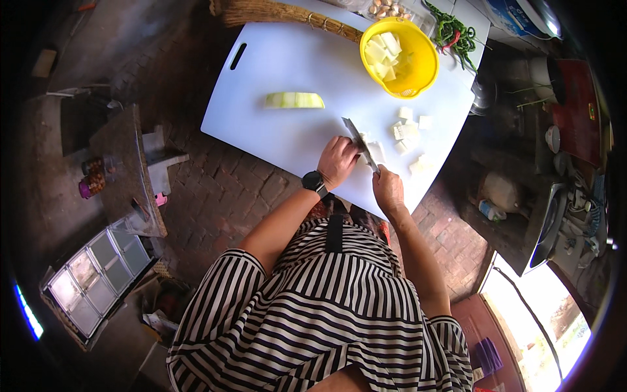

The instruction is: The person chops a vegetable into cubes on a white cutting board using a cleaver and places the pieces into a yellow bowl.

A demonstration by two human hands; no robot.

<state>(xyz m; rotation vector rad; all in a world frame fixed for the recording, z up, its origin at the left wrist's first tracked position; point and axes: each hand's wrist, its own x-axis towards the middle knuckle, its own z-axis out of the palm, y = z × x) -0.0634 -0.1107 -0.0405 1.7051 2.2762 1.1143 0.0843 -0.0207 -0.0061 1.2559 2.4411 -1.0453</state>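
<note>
My right hand [389, 190] grips the handle of a kitchen knife [361, 142], its blade slanting away over a white cutting board [274, 132]. Close against the blade's left side, the curled fingers of my left hand [339, 161] press on a pale gourd piece that they mostly hide. Just right of the blade lie white cut slices [376, 151]. Farther right are several small white gourd chunks [406, 130]. A longer wedge of pale green gourd [295, 100] rests on the board's left half.
A yellow plastic basket [425, 63] with white gourd slices stands at the back right. Beside it lie a straw brush [313, 20], garlic [389, 10] in a clear tray and green chillies [453, 36] with a red one. A cluttered counter [509, 235] is at right.
</note>
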